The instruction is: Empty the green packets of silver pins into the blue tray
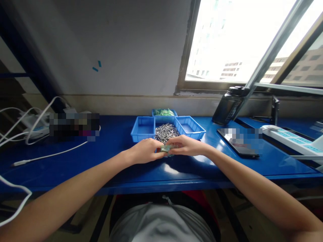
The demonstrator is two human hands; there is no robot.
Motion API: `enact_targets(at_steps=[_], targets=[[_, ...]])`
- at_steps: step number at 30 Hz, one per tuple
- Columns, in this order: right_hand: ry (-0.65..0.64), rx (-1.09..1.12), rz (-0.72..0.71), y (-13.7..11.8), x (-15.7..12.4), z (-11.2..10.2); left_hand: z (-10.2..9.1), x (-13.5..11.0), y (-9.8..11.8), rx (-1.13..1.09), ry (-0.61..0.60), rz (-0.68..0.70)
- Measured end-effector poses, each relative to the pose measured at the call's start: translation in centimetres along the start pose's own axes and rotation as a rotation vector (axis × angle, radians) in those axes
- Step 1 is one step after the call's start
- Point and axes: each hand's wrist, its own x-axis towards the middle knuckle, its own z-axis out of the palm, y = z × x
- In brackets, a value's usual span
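My left hand (146,150) and my right hand (186,146) meet at the near edge of the middle bin. Between their fingertips they pinch a small greenish plastic bag (166,148), its details blurred and partly covered by the fingers. Just beyond the hands, a heap of small silvery metal screw-like pieces (165,131) fills the middle blue bin. An open blue bin (143,127) stands on its left, and another blue bin (189,127) on its right. Behind them, a further blue bin holds crumpled green plastic (164,112).
A dark phone (238,143) lies on the blue table (108,173) at right, near a black bottle (229,106) and a white power strip (295,138). White cables (55,155) run across the left side. A wall and window stand behind.
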Motion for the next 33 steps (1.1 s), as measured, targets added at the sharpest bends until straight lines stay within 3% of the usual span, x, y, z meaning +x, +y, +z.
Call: enact_targets(at_steps=[6,15,20,33], targets=[[0.063,-0.072,-0.005,0.13,-0.07,-0.08,-0.02,0.23,-0.03,0.002,0.012,0.015],[0.016,-0.009,-0.033,-0.23,-0.25,-0.20,0.39,0.26,-0.25,0.131,0.043,0.021],[-0.006,0.023,-0.101,-0.33,-0.32,-0.05,0.26,0.28,-0.24,0.092,0.015,0.018],[0.017,-0.075,-0.114,-0.33,-0.49,-0.26,0.16,0.42,0.20,-0.005,0.035,-0.010]])
